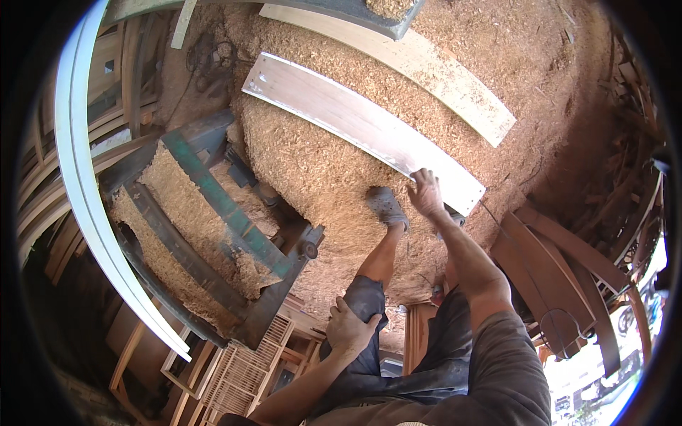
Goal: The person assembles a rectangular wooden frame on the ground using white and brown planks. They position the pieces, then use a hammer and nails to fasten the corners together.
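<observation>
A long pale board [355, 128] with white edges lies slantwise over the sawdust, and small holes show at its far left end. My right hand [427, 194] is at its near edge, toward the right end, with the fingers bent over the edge and the thumb beside it. My left hand [349, 328] rests on my left knee, thumb apart from the fingers and holding nothing. Beyond the first board, a second pale board [426, 67] lies partly dusted with sawdust. My feet are near the first board's near edge; the right one is partly hidden behind my right arm.
A sawdust-covered machine with a green bar [220, 199] stands at the left. Beside it a long white strip [78, 156] runs past wooden frames. Brown boards [561, 277] are piled at the right, next to a loop of wire. A dark table edge [355, 13] juts in at the top.
</observation>
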### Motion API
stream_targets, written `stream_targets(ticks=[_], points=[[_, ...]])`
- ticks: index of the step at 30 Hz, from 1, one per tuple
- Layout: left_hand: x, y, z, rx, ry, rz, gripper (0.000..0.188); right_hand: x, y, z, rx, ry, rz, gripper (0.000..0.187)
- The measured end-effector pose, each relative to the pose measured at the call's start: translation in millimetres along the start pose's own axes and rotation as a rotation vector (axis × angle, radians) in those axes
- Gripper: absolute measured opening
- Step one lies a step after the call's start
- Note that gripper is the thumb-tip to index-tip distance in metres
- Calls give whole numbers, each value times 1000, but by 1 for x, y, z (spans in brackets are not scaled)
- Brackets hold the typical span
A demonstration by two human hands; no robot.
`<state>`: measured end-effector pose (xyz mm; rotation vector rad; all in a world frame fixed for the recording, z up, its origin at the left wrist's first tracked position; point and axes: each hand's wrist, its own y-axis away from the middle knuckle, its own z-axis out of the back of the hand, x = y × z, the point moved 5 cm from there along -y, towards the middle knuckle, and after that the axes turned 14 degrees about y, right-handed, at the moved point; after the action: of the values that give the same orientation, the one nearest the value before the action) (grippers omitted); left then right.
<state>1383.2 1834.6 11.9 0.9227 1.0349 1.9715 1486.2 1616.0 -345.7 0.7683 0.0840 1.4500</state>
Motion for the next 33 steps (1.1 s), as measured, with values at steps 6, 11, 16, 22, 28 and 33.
stream_targets(ticks=[6,11,16,22,28,33], points=[[-2,-5,5,-47,-63,-25,121,-174,-161,109,-311,212,-375,91],[-4,-12,22,-82,-41,-33,122,-227,-239,145,-97,151,-332,125],[-11,-13,36,-107,-11,-34,123,-211,-249,133,155,96,-254,86],[-24,-4,37,-55,-21,-25,121,-170,-182,120,185,-451,-203,40],[-13,-8,17,-76,86,-125,109,-64,-59,151,-100,58,-240,29],[-101,-89,41,19,832,-332,90,22,83,206,-211,143,-149,38]])
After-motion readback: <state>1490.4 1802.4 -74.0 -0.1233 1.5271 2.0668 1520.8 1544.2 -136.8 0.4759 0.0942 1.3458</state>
